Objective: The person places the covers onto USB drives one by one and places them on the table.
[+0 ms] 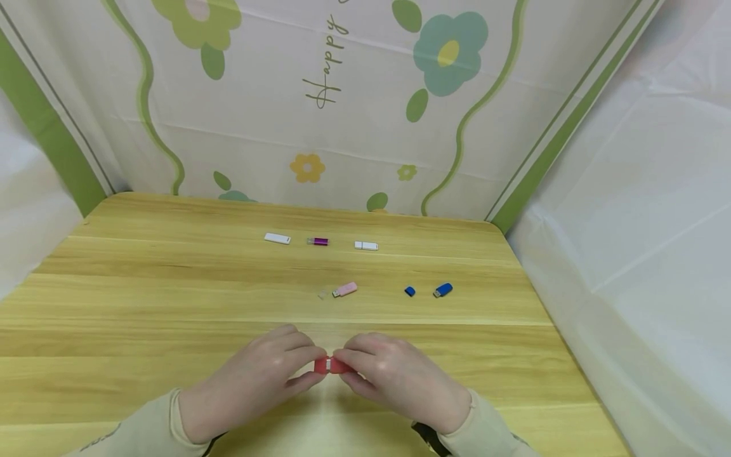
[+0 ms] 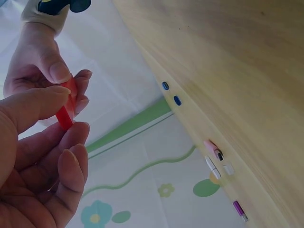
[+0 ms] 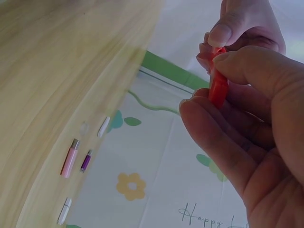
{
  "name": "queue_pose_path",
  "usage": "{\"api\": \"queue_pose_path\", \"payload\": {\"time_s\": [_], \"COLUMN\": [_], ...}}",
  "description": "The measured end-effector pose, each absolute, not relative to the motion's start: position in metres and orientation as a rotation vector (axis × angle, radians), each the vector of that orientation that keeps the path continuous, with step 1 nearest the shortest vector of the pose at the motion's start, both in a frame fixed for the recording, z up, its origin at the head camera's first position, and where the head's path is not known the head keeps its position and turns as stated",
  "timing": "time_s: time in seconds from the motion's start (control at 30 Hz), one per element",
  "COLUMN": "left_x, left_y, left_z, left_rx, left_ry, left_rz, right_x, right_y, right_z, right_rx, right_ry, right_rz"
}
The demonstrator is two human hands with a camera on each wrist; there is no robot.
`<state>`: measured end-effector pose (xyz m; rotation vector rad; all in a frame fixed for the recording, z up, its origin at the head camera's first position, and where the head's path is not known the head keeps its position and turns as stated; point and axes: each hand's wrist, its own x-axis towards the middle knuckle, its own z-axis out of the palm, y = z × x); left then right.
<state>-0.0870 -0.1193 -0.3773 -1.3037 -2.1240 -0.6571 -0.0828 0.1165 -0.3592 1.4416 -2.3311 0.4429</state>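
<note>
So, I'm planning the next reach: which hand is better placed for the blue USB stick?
Probably the right hand: the blue USB stick lies closer to it than to the left hand. Both hands pinch the red USB stick.

- Red stick (image 1: 328, 365): ends partly hidden by left hand (image 1: 251, 377) and right hand (image 1: 405, 377).
- Left sleeve (image 1: 145, 422), right sleeve (image 1: 485, 425): cut off by the head view's bottom edge.
- Clear piece (image 1: 322, 295): too faint to identify.

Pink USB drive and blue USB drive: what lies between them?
In the head view, a blue cap lies between them, touching neither.
</note>
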Motion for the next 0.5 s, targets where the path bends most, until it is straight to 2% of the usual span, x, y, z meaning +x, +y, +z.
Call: {"api": "queue_pose_path", "payload": {"time_s": [0.5], "left_x": [-0.0874], "left_y": [-0.1197], "left_z": [-0.377], "left_rx": [-1.312], "left_ry": [-2.117], "left_rz": [-0.661], "right_x": [-0.083], "right_y": [0.1124], "right_z": [-0.3576], "right_rx": [1.456], "right_ry": [-2.341], "right_rz": [0.431]}}
